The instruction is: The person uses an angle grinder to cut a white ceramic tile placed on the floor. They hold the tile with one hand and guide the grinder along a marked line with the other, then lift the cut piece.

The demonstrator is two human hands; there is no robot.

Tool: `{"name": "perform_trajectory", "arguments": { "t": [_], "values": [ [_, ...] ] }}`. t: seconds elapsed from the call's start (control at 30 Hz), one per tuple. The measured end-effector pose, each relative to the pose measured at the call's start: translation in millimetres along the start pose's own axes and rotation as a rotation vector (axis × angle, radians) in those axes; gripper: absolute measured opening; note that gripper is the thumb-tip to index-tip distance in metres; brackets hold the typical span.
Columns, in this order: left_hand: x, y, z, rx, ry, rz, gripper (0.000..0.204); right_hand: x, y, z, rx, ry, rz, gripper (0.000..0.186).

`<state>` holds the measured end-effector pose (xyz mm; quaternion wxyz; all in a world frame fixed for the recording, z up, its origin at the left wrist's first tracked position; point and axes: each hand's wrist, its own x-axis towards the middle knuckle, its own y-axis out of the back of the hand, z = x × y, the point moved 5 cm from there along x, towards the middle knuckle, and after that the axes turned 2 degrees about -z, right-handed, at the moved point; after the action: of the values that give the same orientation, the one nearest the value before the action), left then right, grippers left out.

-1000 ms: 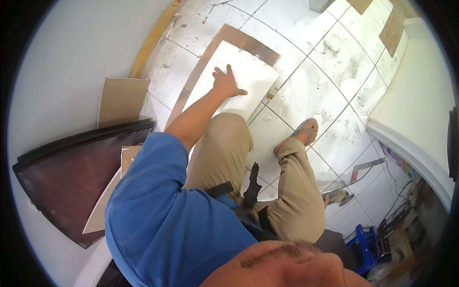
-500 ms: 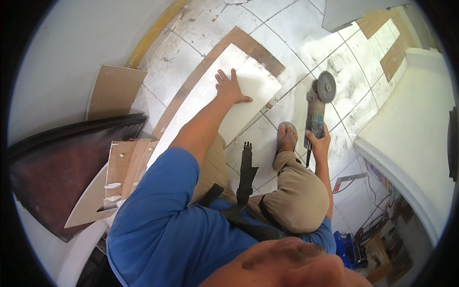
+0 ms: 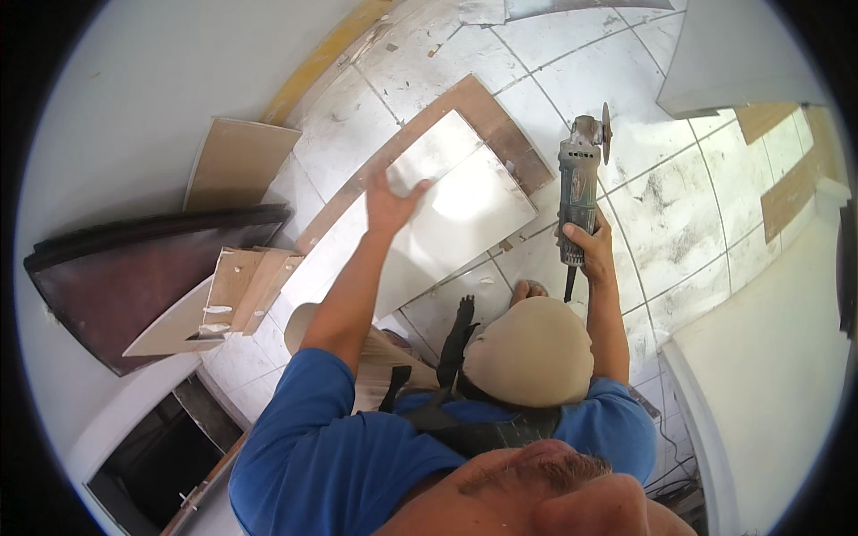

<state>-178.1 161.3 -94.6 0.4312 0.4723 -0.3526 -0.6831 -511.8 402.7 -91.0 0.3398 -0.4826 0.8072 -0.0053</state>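
Observation:
My right hand (image 3: pixel 590 243) is wrapped round the rear body of an angle grinder (image 3: pixel 579 174). Its cutting disc (image 3: pixel 607 134) stands edge-on at the far end, and a dark cord trails from the near end. A white tile (image 3: pixel 483 210) with a thin line across it lies on a brown board (image 3: pixel 527 161) on the floor, left of the grinder. My left hand (image 3: pixel 393 205) is at the tile's left side, thumb stretched away from the fingers and nothing in its grasp. Whether it touches the tile I cannot tell.
Brown board pieces (image 3: pixel 237 161) and a dark red panel (image 3: pixel 143 281) lean by the left wall, with stacked offcuts (image 3: pixel 246 286) close by. Dusty white floor tiles (image 3: pixel 670 201) spread to the right. A pale ledge (image 3: pixel 769 304) runs along the right side.
My left hand has drawn back toward the tile's left edge. The right hand has turned the grinder, so the disc went from facing up to edge-on. The whole view has shifted.

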Motion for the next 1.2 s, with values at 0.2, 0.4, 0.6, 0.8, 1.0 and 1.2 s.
{"name": "perform_trajectory", "arguments": {
  "t": [0.2,0.4,0.6,0.8,1.0,1.2],
  "values": [
    [0.5,19.6,-82.0,0.05,0.03,-0.076,0.094,20.8,4.3,25.0,-0.205,0.136,0.108,0.071],
    [26.5,14.1,-101.1,0.083,0.039,-0.027,0.077,22.1,-17.6,43.5,-0.098,0.148,0.043,0.075],
    [38.5,15.9,-102.7,-0.026,0.075,-0.132,0.075,23.3,-22.5,44.0,-0.079,0.116,0.06,0.072],
    [42.1,17.3,-81.5,-0.113,0.013,0.015,0.074,32.6,-16.0,25.8,-0.1,0.202,0.11,0.066],
    [68.5,17.9,-37.8,-0.016,0.105,-0.049,0.079,61.6,-10.3,-14.5,-0.081,0.258,0.103,0.062],
    [70.0,23.8,5.3,-0.067,-0.07,0.093,0.088,59.3,-12.0,-14.7,-0.127,0.34,0.181,0.063]
  ]
}}
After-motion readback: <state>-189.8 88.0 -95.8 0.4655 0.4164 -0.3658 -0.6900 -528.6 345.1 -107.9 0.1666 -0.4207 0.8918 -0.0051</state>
